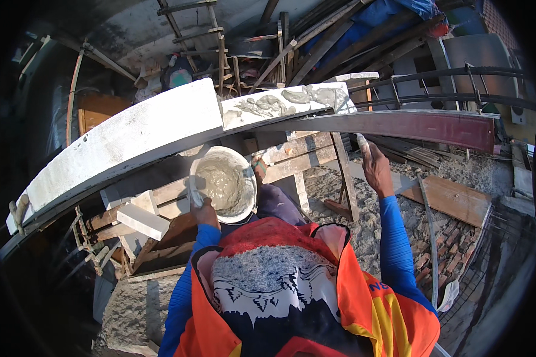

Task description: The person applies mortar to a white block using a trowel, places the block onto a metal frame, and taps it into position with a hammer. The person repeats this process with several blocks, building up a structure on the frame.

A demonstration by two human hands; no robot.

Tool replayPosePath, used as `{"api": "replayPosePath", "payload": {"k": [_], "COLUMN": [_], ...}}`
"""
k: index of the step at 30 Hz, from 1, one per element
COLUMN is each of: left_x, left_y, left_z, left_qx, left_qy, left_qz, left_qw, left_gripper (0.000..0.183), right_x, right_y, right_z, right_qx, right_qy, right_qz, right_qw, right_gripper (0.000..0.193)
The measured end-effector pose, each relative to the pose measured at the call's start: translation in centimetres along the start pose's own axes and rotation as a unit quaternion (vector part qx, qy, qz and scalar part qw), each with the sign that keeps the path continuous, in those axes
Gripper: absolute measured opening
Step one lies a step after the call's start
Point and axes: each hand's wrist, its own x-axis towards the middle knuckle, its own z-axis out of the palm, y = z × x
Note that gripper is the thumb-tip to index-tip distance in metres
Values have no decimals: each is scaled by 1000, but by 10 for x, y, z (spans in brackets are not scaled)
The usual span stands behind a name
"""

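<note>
My left hand [204,212] is closed on the near left rim of a white bucket [250,172]. Wet grey mortar [220,184] fills part of it, in front of my body. Off to the right, my right hand [377,169] grips a mortar-smeared trowel [362,143]; it appears narrow, and its full shape does not show. Its tip is below the right end of a row of white blocks. On the lower block [244,119] there, wet mortar lies in uneven lumps. A taller white block wall [137,113] continues leftward from it.
A dark red beam [423,126] and rebar [435,74] extend right from the blocks. Planks [304,157] form a platform beneath the bucket. A loose white block [142,221] lies at left. Timber [333,44] is piled behind; broken bricks [446,253] lie below right.
</note>
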Motion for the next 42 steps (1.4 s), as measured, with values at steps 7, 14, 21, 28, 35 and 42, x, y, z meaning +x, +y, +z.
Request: {"api": "replayPosePath", "payload": {"k": [7, 14, 21, 28, 35, 42], "left_x": [8, 4, -2, -2, 90, 214], "left_y": [-6, -1, -26, -49, -221, -337], "left_z": [-5, -9, -22, -21, -4, -4], "left_qx": [-77, 32, -76, -20, 161, 98], "left_qy": [2, -8, 8, 59, 82, 60], "left_qz": [-2, 18, 51, -32, -67, -101], "left_qw": [997, 999, 996, 998, 981, 988], "left_gripper": [70, 62, 60, 65, 66, 64], "right_x": [-60, -7, -130, -100, -38, -53], "right_y": [13, -9, 34, -67, -48, -91], "right_z": [5, -13, 38, 165, 318, 402], "right_qx": [194, -1, 50, 33, -145, -113], "right_qy": [-35, -32, -111, -341, -464, -494], "right_qz": [93, 13, 135, -175, -423, -352], "right_qw": [976, 999, 983, 923, 765, 787], "right_gripper": [48, 43, 48, 41, 56, 44]}}
